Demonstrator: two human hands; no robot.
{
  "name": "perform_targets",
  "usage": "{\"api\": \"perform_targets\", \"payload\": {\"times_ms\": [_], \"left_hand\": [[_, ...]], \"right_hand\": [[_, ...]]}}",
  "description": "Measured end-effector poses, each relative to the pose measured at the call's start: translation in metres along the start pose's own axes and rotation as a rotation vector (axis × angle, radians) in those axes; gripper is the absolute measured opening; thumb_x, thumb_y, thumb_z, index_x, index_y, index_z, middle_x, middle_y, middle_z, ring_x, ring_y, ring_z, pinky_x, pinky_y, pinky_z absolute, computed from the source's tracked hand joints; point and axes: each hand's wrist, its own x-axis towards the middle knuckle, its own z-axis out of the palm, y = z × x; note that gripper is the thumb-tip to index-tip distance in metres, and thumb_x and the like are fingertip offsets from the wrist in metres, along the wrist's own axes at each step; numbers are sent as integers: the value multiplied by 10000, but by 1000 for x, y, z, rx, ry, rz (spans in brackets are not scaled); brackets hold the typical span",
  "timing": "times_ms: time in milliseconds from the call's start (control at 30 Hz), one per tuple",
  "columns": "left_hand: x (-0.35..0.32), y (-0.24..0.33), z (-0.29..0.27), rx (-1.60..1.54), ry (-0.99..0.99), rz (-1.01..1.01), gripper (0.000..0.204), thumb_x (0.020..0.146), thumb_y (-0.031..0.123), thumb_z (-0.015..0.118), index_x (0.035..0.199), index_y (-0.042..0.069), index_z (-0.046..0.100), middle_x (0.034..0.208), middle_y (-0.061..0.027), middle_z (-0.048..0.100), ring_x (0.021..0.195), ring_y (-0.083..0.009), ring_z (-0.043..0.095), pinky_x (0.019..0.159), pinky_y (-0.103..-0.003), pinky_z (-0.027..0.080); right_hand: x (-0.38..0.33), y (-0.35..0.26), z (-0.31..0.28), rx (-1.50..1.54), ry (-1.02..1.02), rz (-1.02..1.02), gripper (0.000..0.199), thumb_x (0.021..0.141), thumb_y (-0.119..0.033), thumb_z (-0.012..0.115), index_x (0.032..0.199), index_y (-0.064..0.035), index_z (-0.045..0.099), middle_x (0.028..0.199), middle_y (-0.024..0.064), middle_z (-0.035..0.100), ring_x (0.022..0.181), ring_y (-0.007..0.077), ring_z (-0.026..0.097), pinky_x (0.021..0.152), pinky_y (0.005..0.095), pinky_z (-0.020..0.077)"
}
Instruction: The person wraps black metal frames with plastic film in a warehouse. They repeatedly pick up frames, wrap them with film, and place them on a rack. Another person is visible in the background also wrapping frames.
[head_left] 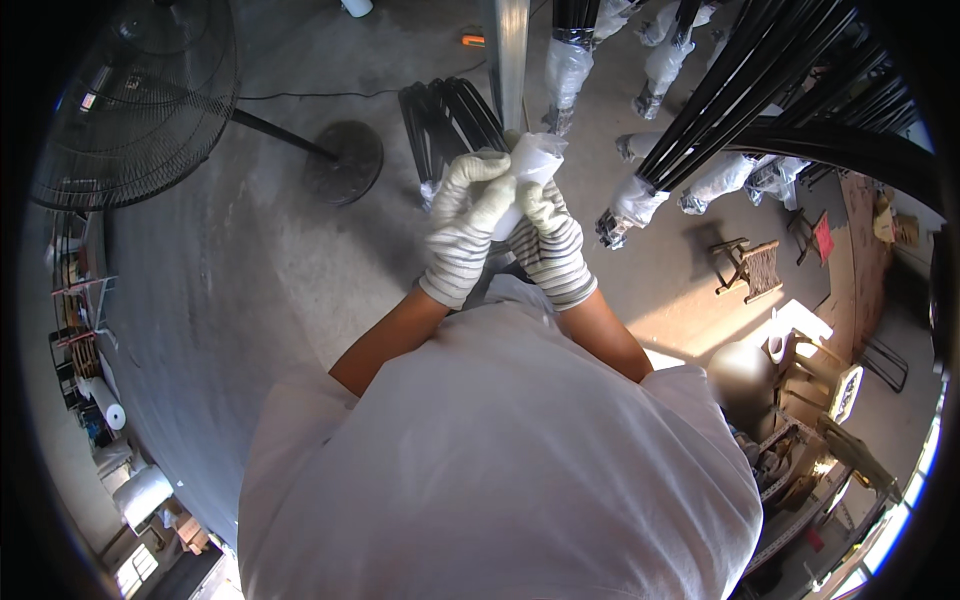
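Both my hands wear striped knit work gloves and meet in front of my chest. My left hand and my right hand together grip a piece of white plastic wrap at the lower end of a shiny metal pole that rises to the top of the view. The left fingers curl over the wrap from the left, the right hand holds it from below. A bundle of black rods stands just behind my hands.
A black pedestal fan with a round base stands at the left on the concrete floor. More black rod bundles with plastic-wrapped ends lean at the upper right. A small wooden stool and a seated person are at the right.
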Motion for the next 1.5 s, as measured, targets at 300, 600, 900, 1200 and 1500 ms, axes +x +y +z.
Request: {"api": "perform_targets", "payload": {"times_ms": [300, 600, 900, 1200, 1500], "left_hand": [[16, 0, -15, 617, -15, 119, 28, 808, 34, 521, 784, 43, 532, 725, -12, 558, 656, -83, 503, 628, -238, 437], [27, 5, -27, 994, -277, 188, 56, 842, 110, 472, 845, 55, 480, 678, -72, 563, 574, -241, 566, 539, -316, 451], [41, -4, -48, 513, -460, -665, 120, 858, 142, 533, 943, 60, 513, 737, 17, 529, 661, -69, 497, 648, -218, 435], [10, -34, -45, 434, -186, -205, 87, 775, 40, 586, 822, 48, 514, 774, -49, 516, 729, -141, 510, 660, -266, 438], [17, 1, -11, 917, 74, 165, 37, 793, 44, 537, 805, 56, 504, 674, -78, 570, 593, -206, 562, 583, -295, 454]], "right_hand": [[7, -6, -3, -190, 159, 60, 453, 728, -98, 641, 1125, -5, 445, 963, 80, 552, 860, 153, 543, 786, 274, 441], [13, -10, -25, -162, 214, 238, 435, 718, -158, 666, 1081, 13, 497, 949, 96, 573, 840, 178, 570, 758, 299, 471], [17, -1, -37, -435, 262, 139, 422, 713, -187, 691, 1050, -7, 512, 879, 70, 587, 755, 146, 565, 683, 265, 472], [8, 7, -20, -1, 369, 139, 318, 793, -227, 597, 1055, -80, 493, 886, 43, 544, 786, 155, 540, 687, 293, 466], [27, 3, -14, -264, 454, 28, 298, 768, -231, 646, 970, -28, 562, 886, 53, 579, 788, 146, 548, 708, 269, 451]]}}
